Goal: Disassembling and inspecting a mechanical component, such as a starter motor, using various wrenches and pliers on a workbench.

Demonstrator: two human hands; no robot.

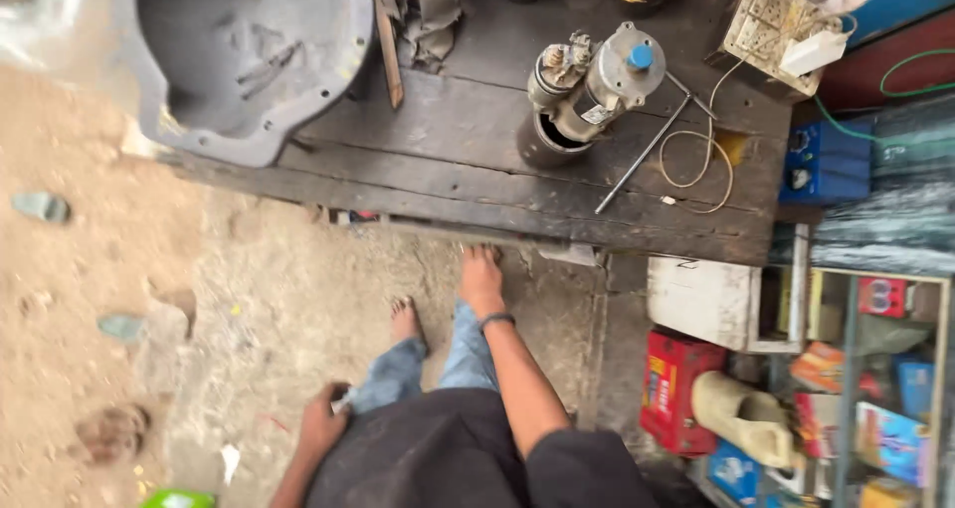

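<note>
The right arm is stretched straight forward and down from the body, a dark band worn at the wrist, and the right hand (481,281) is seen just below the front edge of the dark wooden platform (468,155). Its fingers are held together and pointed toward a thin metal strip (468,233) lying along that edge; contact seems likely, though whether the fingertips actually touch it cannot be told from this blurred view. Nothing is gripped in that hand. The left arm is bent back at the side, and the left hand (322,423) is pressed against the hip, loosely curled on the dark shirt and the denim, holding nothing that can be made out. On the platform, well apart from both hands, a cylindrical motor unit (587,95) with a blue cap is stood upright, a long metal rod (647,155) is laid beside it, and a large grey metal housing (249,55) is set at the left end.
</note>
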